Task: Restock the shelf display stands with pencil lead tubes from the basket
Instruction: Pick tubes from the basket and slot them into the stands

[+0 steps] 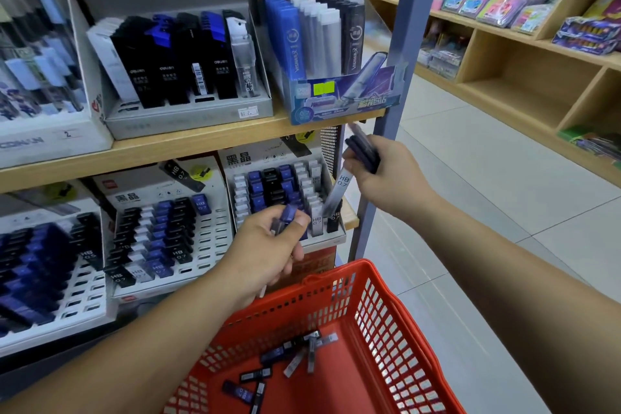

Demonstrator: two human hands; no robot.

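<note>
My left hand (268,250) grips a blue pencil lead tube (285,217) in front of the lower shelf's right display stand (232,185). My right hand (386,175) holds a bunch of dark blue tubes (364,151) and pinches a clear tube marked HB 0.7 (337,191), whose lower end points at the stand's front right slots. Below my arms sits the red basket (379,306), with several loose tubes (289,360) on its floor.
A second slotted stand (208,245) and a third (84,292) to its left hold black, blue and white tubes, with open slots on their right sides. The upper shelf (201,141) carries boxed lead packs. A blue-grey upright post (400,54) borders the shelves; an aisle lies to the right.
</note>
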